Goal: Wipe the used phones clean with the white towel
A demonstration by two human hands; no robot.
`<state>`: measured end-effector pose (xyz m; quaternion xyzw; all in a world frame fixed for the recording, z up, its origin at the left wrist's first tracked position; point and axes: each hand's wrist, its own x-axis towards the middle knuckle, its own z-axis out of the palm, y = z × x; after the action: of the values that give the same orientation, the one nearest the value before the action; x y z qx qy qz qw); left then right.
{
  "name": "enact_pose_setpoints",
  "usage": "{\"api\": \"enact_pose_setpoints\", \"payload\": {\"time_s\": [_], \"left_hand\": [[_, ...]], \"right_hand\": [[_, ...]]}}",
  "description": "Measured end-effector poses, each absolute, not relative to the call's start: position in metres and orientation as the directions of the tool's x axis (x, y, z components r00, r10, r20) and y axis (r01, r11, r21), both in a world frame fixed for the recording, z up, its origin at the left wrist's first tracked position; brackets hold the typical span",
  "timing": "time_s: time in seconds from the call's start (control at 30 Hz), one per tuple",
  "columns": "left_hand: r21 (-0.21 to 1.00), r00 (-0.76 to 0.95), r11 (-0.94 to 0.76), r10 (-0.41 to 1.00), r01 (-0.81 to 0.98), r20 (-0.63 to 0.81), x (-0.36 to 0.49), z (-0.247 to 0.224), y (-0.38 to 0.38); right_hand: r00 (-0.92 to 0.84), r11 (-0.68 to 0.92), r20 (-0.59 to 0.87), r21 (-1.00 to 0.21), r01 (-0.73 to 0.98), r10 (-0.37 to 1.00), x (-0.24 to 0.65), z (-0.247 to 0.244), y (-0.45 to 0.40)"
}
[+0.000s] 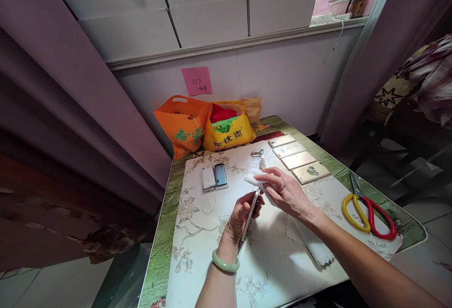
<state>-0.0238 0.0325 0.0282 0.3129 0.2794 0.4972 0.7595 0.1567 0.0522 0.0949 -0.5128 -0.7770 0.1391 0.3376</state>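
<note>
Holds a phone [250, 216], tilted and nearly edge-on to the view, in the left hand [240, 214], with thumb and fingers closed round its sides, over the middle of the mat [205, 261]. Grips a cloth [251, 176] under the bent fingers of the right hand [286, 194], right by the phone's far end; cannot tell whether cloth and phone touch.

Has open mat to the left and front of the left hand, out to the green border of the table [158, 247]. Has less room on the right, crossing the mat there with the right forearm, beside a rag [316, 249] near the front edge. Near the right edge, comes up against scissors [369, 211], lying with handles toward the front.

Just past the cloth, meets an upright bottle [262, 163], then a thin dark tangle [257, 152], too small to make out. Farther right, borders on a row of four phones [298, 159], lying flat along the edge. To the left, has a white phone [208, 176] beside a blue phone [221, 176]. At the far end, ends at an orange bag [183, 129], a yellow bag [226, 141] and a brown bag [252, 110], standing before the wall [278, 77].
</note>
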Motion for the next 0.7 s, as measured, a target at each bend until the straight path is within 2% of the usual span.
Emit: {"api": "enact_pose_setpoints", "payload": {"time_s": [0.13, 0.2, 0.3, 0.4, 0.57, 0.7], "left_hand": [[0.843, 0.447, 0.239, 0.895, -0.482, 0.001, -0.026, 0.034, 0.035], [0.847, 0.445, 0.228, 0.896, -0.480, 0.011, -0.027, 0.034, 0.035], [0.844, 0.440, 0.232, 0.898, -0.484, 0.006, -0.027, 0.031, 0.035], [0.833, 0.416, 0.245, 0.909, -0.496, -0.020, -0.027, 0.030, 0.034], [0.788, 0.458, 0.284, 0.889, -0.546, -0.003, -0.025, 0.033, 0.031], [0.644, 0.403, 0.374, 0.909, -0.668, -0.110, -0.022, 0.030, 0.031]], "right_hand": [[-0.146, 0.335, 0.368, -0.523, 0.784, 0.918, 0.161, 0.087, 0.053], [-0.130, 0.354, 0.407, -0.543, 0.761, 0.904, 0.162, 0.095, 0.048], [-0.233, 0.482, 0.459, -0.557, 0.676, 0.857, 0.161, 0.110, 0.036], [-0.343, 0.547, 0.435, -0.548, 0.632, 0.832, 0.158, 0.113, 0.033], [-0.202, 0.361, 0.321, -0.582, 0.728, 0.925, 0.162, 0.091, 0.049], [-0.080, 0.212, 0.219, -0.684, 0.698, 0.972, 0.165, 0.082, 0.058]]}}
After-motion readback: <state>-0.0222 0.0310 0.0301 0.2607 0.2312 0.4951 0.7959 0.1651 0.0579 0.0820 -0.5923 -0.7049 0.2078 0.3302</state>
